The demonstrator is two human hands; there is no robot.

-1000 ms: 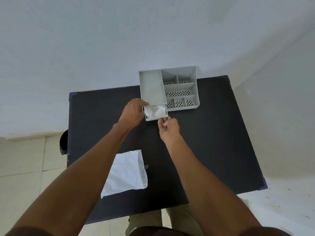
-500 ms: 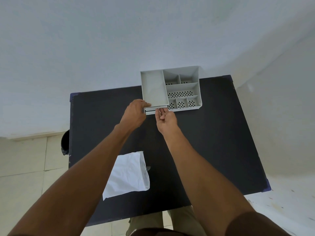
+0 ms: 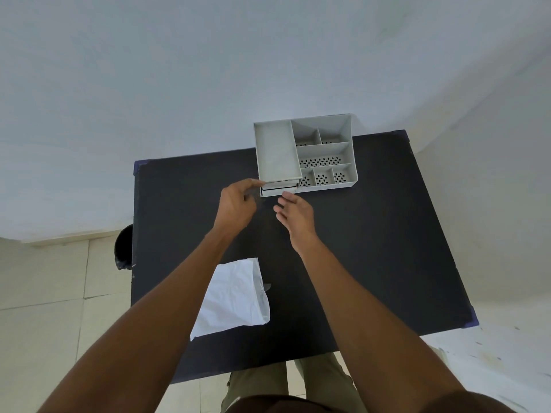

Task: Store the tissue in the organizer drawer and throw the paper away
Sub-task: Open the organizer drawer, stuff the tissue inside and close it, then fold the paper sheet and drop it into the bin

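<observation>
Nearest the camera, the person's trousers [image 3: 262,380] show below the near edge of the black table [image 3: 372,248], and both bare forearms reach forward over it. On the near left part of the table lies the white paper [image 3: 235,299], flat and slightly creased, its near corner close to the table's near edge and the left forearm passing over its left side; nothing grips it. Further in, about the middle of the table, the left hand [image 3: 235,205] hangs above the surface with its fingers loosely curled and empty, the fingertips just at the near left corner of the organizer, whether touching it or a hair short of it I cannot tell. The right hand [image 3: 295,214] is just to its right, palm turned partly up, fingers spread and relaxed, holding nothing, the fingertips just short of the drawer front. The grey organizer [image 3: 325,150] sits at the far edge of the table, a little right of centre, with a long plain tray section on its left and smaller perforated compartments on its right. The organizer drawer [image 3: 278,189] under the left section is pushed almost fully in, only its pale front face showing at the near side. The tissue is not visible; it cannot be seen inside the drawer from here. To the left of the table, on the tiled floor [image 3: 44,293], a dark bin [image 3: 123,248] is partly hidden by the table's edge. A pale wall [image 3: 179,70] fills the far background.
</observation>
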